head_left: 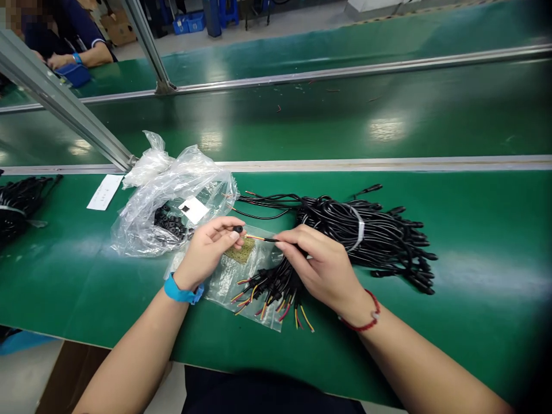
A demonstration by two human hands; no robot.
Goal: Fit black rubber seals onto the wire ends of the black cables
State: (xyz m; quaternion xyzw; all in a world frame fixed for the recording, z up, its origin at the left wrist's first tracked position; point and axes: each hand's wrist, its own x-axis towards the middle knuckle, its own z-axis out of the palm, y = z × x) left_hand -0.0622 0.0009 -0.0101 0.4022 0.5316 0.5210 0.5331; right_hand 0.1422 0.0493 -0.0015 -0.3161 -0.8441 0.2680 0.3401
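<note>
Between thumb and fingers, my left hand (212, 248) pinches a small black grommet-like part (238, 229). My right hand (323, 261) grips a black cable (271, 240) near its stripped end, whose thin coloured wires point left at the black part. Whether the wire tips touch that part I cannot tell. Beneath my hands lies a flat clear plastic bag (219, 287) with a yellowish sponge-like piece (240, 250) on or in it. Cable ends with black sleeves and red and yellow wires (271, 293) fan out over the bag.
A tied bundle of black cables (366, 230) lies to the right. Left of my hands, an open clear bag (172, 178) holds several small black parts (170, 223). A white card (104, 192), another cable bundle (17, 207) and a metal post (73, 103) stand left. A co-worker's arm (92, 56) shows beyond.
</note>
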